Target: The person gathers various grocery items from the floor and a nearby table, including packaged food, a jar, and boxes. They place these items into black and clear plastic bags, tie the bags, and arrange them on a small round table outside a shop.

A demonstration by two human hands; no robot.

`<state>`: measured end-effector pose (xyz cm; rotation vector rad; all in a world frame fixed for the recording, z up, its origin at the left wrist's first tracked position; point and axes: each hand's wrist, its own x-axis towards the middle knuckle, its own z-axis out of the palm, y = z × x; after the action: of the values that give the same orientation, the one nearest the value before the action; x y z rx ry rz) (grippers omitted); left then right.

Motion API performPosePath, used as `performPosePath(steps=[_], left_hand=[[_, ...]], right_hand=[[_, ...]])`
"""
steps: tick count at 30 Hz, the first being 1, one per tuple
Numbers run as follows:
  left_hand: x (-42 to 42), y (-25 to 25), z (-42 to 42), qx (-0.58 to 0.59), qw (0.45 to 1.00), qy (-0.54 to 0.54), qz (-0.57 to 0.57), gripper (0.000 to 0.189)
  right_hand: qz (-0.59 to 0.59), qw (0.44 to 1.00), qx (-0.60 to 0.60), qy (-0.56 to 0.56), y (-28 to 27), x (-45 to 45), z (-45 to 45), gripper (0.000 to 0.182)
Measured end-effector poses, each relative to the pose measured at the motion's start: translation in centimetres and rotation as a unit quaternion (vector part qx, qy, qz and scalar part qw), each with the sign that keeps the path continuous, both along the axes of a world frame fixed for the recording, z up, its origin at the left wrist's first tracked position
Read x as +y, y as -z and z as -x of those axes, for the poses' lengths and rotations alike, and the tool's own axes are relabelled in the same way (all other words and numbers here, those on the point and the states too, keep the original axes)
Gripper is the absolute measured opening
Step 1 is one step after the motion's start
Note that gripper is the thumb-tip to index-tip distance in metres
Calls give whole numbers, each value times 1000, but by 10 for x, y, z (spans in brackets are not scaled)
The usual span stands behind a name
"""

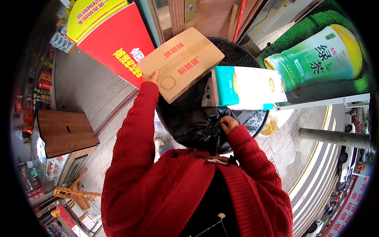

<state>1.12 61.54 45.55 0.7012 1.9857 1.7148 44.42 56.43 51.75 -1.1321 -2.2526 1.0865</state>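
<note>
My left hand grips the near left corner of a brown cardboard box, thumb on top and the other fingers hidden. Red print and a strip of tape run across the box's upper face. Below it, a black plastic bag lies crumpled over the near part of a round table with a dark marbled top. The bag's gathered plastic is pinched in the fingers of my right hand. Just beyond that hand, a white and teal soft package, which looks like tissue paper, rests on the table.
A red and yellow sign board stands at the far left, and a large green tea advertising panel at the right. Behind the table is a wooden door. A wood-topped counter and a wooden stool are on my left.
</note>
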Motion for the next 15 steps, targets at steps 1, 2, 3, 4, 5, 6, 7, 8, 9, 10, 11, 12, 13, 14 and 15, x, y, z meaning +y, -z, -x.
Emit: performPosePath(steps=[1, 2, 3, 4, 5, 6, 7, 8, 9, 10, 11, 12, 13, 14, 15], left_hand=[[8, 1, 30, 66, 997, -28, 31, 72], [19, -5, 47, 79, 996, -13, 39, 75], [30, -15, 52, 89, 995, 6, 47, 79], [41, -25, 42, 145, 979, -49, 137, 77], [51, -41, 33, 203, 947, -104, 226, 76], [58, -60, 13, 226, 960, -102, 133, 74], [59, -82, -16, 247, 963, -101, 40, 72], [51, -99, -38, 273, 954, -112, -54, 70], [40, -104, -63, 176, 977, -25, -115, 68], [27, -107, -95, 72, 980, 68, -173, 65], [15, -97, -127, -54, 978, 139, -147, 64], [6, -83, -155, -175, 956, 204, -116, 64], [3, -78, -183, -264, 934, 238, -38, 72], [7, -73, -206, -351, 897, 267, 40, 80], [14, -62, -216, -406, 868, 274, 82, 87]], right_hand=[[-4, 1000, 16, -12, -7, 1, 11, 9], [-6, 1000, 24, -15, -13, 0, 16, 9], [-6, 999, 29, -15, -19, 0, 16, 9], [-50, 995, 69, -43, -23, 3, 9, 8], [-52, 995, 77, 25, -31, 4, -2, 8], [-56, 990, 83, 96, -41, 4, -21, 8], [-60, 980, 89, 166, -47, 6, -43, 8], [-48, 956, 127, 258, -48, 16, -63, 10], [-33, 922, 167, 347, -43, 29, -86, 13], [-1, 884, 192, 425, -30, 45, -122, 19], [30, 839, 215, 499, -15, 65, -160, 25], [78, 807, 236, 535, -5, 85, -185, 40], [125, 771, 254, 571, 3, 104, -204, 55], [193, 746, 268, 579, 9, 121, -218, 64], [259, 719, 283, 579, 14, 138, -221, 73]])
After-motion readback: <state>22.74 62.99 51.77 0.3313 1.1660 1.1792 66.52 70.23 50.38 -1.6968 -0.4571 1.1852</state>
